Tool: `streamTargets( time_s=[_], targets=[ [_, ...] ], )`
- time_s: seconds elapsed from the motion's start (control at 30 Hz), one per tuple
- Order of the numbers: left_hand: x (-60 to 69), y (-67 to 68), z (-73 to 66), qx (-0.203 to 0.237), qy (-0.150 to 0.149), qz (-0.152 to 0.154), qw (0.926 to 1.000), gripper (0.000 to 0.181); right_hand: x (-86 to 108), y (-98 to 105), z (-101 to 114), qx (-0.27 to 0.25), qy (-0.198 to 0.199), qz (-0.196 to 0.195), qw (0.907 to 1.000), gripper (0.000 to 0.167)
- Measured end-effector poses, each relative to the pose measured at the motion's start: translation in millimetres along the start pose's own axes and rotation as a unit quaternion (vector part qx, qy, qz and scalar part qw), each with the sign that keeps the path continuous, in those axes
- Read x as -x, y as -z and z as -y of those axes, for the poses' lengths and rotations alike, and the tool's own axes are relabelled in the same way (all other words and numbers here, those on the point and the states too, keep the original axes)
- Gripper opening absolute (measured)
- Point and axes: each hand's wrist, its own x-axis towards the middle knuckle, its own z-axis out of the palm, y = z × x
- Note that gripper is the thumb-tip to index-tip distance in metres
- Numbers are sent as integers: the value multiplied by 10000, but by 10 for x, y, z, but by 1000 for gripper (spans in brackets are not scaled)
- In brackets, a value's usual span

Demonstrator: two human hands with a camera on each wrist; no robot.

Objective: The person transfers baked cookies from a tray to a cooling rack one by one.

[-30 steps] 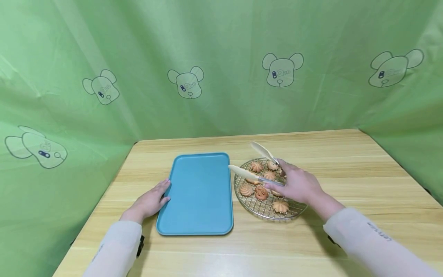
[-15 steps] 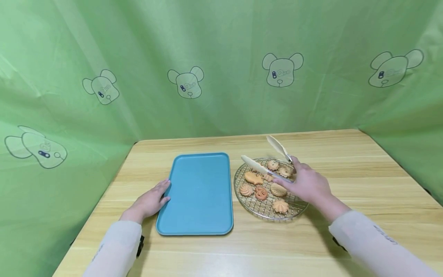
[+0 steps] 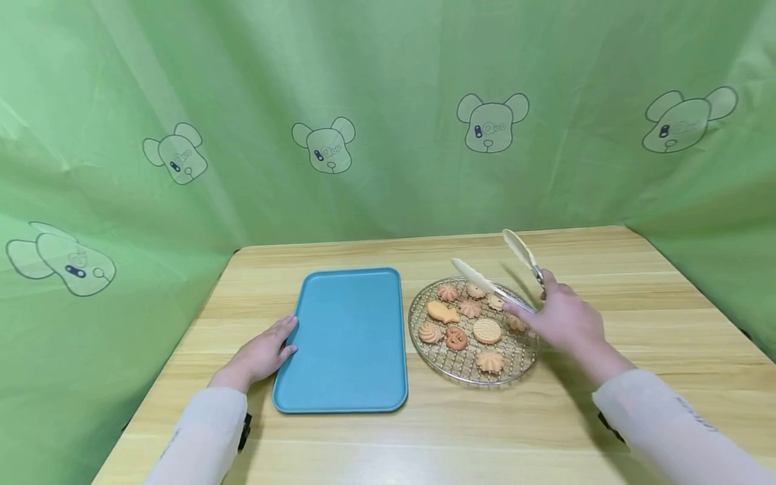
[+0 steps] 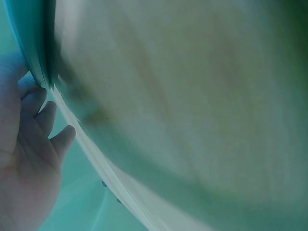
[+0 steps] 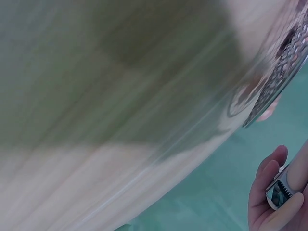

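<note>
My left hand [image 3: 261,353] rests at the left edge of a blue rectangular tray [image 3: 342,340], its fingertips touching the rim. My right hand [image 3: 571,322] grips the handles of a pair of tongs [image 3: 479,275], whose two pale tips are spread apart with nothing between them. Below the tongs is a round wire rack [image 3: 463,369] bearing several cookies, among them a fish-shaped cookie [image 3: 442,311], a pretzel-shaped cookie [image 3: 456,337] and a round cookie [image 3: 487,331]. The right hand partly covers the rack's right side. In the right wrist view, fingers wrap the tongs' metal end [image 5: 279,194].
Tray and rack lie side by side on a light wooden table [image 3: 388,448], with a narrow gap between them. A green curtain [image 3: 400,195] with bear-head prints stands behind the table and along both sides.
My right hand has carried the tongs right and slightly back from over the rack, uncovering more cookies. The tongs have held nothing throughout. My left hand and the tray stay in place.
</note>
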Motion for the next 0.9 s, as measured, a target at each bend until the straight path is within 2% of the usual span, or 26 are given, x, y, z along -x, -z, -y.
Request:
streamTargets(
  time_s=[0.53, 0.9],
  targets=[
    [17, 24, -13, -35, -26, -4, 10000, 58, 12, 47, -256, 40, -558, -110, 9984, 125],
    [18, 27, -16, -47, -18, 24, 10000, 59, 102, 36, -378, 151, -1015, 106, 9947, 124]
  ],
)
